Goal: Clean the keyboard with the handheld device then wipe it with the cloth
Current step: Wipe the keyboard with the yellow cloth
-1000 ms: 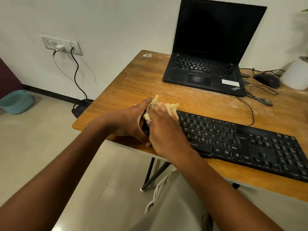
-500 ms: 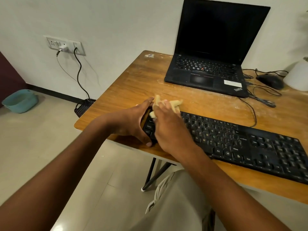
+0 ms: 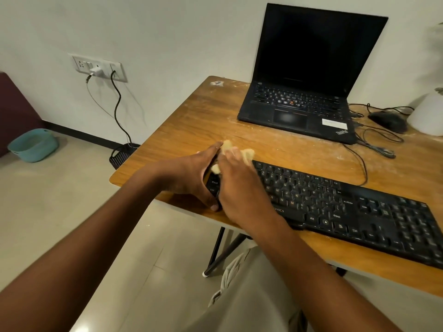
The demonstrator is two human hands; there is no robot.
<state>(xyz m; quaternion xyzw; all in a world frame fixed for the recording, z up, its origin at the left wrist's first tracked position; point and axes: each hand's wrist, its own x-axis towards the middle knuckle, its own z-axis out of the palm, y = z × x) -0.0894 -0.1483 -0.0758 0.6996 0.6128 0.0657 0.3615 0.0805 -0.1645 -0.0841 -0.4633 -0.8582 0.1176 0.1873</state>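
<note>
Single head-worn view, forward and down, close over table (image 3: 191, 121).

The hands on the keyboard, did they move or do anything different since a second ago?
Hardly. The right hand keeps the yellow cloth pressed on the left end of the keyboard, shifting only slightly as it rubs. The left hand still grips that end of the keyboard, thumb at the front edge. Nothing was picked up or let go. The laptop, mouse and table stayed put.
</note>
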